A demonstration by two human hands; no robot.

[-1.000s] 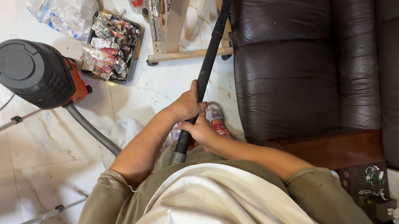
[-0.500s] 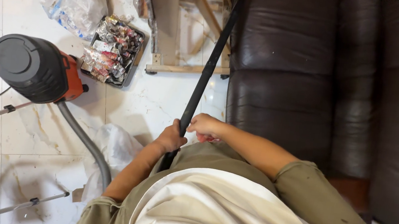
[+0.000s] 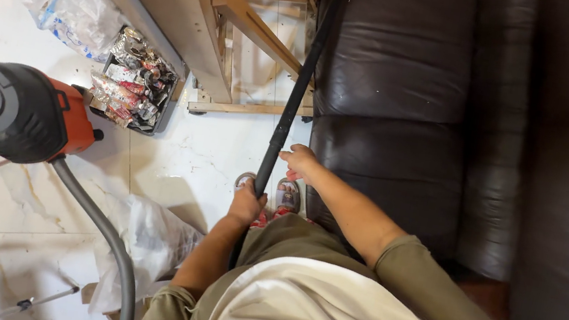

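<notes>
Change: right hand (image 3: 297, 160) has released the wand (image 3: 294, 101); view shifted toward sofa.
Sofa (image 3: 471, 136): dark leather, right of wand.
Vacuum canister (image 3: 11, 110): floor, left.
Wand: black, upright beside sofa edge.
Left hand (image 3: 247, 206): clenched around wand.
Right hand: open, just beside wand.

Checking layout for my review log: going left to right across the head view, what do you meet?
Vacuum → tray of wrappers → left hand → right hand → sofa.
</notes>
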